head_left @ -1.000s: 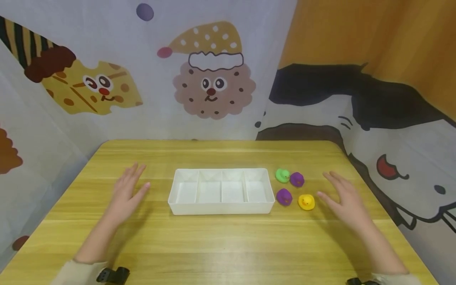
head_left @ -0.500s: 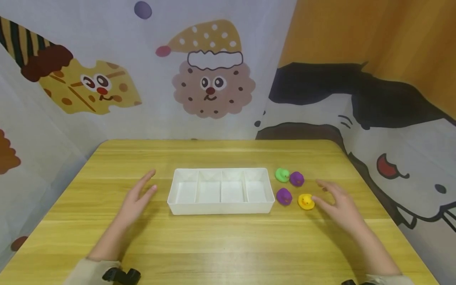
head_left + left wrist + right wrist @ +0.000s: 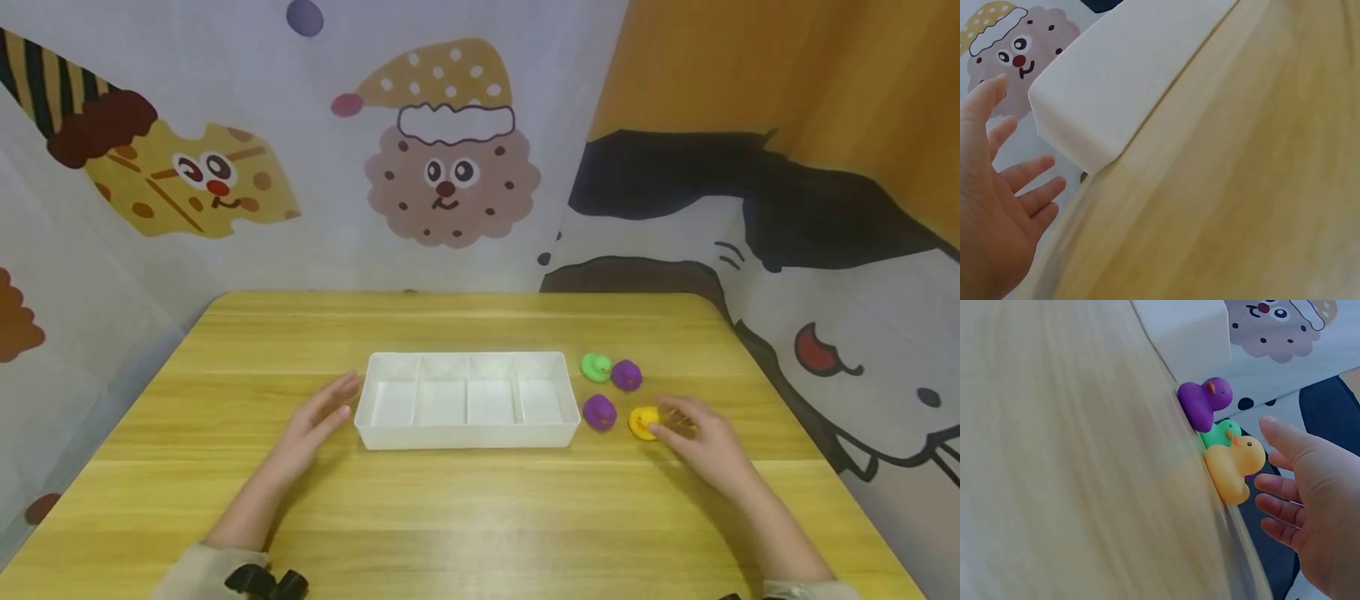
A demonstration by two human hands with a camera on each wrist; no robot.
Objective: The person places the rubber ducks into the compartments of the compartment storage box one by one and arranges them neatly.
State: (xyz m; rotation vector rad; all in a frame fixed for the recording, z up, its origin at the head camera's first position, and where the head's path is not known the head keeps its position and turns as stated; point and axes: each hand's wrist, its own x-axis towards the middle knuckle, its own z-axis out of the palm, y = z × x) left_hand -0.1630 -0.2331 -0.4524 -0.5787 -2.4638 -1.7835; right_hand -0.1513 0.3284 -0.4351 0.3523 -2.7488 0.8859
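Observation:
My right hand point(image 3: 708, 442) reaches in beside a yellow rubber duck point(image 3: 642, 423), thumb and fingers spread at its right side. In the right wrist view the fingers are relaxed, with a gap between them and the yellow duck point(image 3: 1235, 469). Close by sit two purple rubber ducks point(image 3: 600, 412) and a green rubber duck point(image 3: 596, 367). A white box point(image 3: 468, 437) with several bare compartments stands at the middle. Just off its left end is my left hand point(image 3: 307, 433), fingers loosely extended and holding nothing; the left wrist view shows the hand point(image 3: 1004, 206) near the box's corner.
Everything stands on a wood-grain table point(image 3: 465, 517). Behind it hangs a cartoon-printed curtain point(image 3: 315, 275), close to the table's far edge. The ducks are grouped just right of the box.
My left hand has moved right to the box's left end. My right hand has moved left to the yellow duck, its thumb and fingers bending more. The box and ducks stay in place.

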